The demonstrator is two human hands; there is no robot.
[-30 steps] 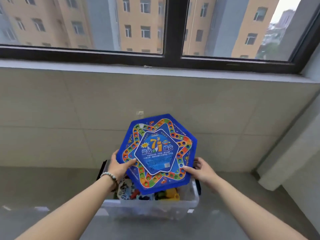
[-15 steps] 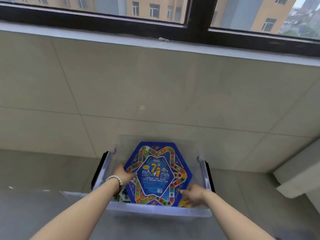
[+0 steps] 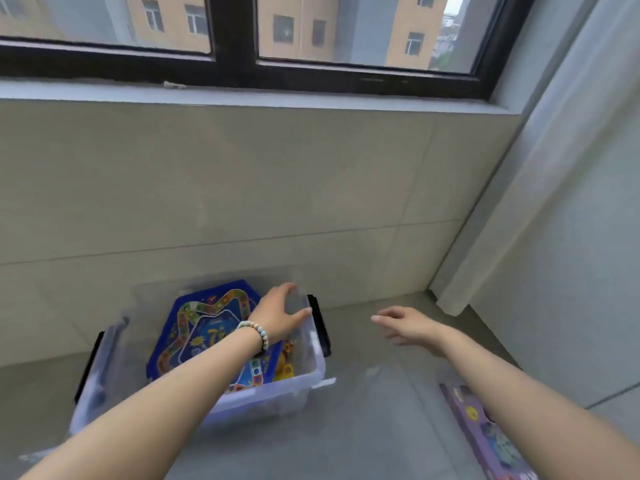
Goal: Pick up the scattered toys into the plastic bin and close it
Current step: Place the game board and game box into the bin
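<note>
A clear plastic bin (image 3: 298, 386) with black side latches stands open on the floor by the wall. A blue hexagonal game board (image 3: 204, 337) lies inside it on top of other toys, some of them yellow. My left hand (image 3: 280, 315), with a bead bracelet on the wrist, hovers over the bin's right end with fingers spread and holds nothing. My right hand (image 3: 405, 325) is in the air to the right of the bin, fingers relaxed, empty. A purple flat toy box (image 3: 485, 434) lies on the floor under my right forearm.
A tiled wall (image 3: 242, 188) with a window sill rises right behind the bin. A wall corner (image 3: 519, 237) closes the space at the right. Grey floor (image 3: 363, 427) stretches in front of and beside the bin.
Both hands have let go of the blue game board, which now lies in the bin. My right hand has moved out to the right and the view has turned right.
</note>
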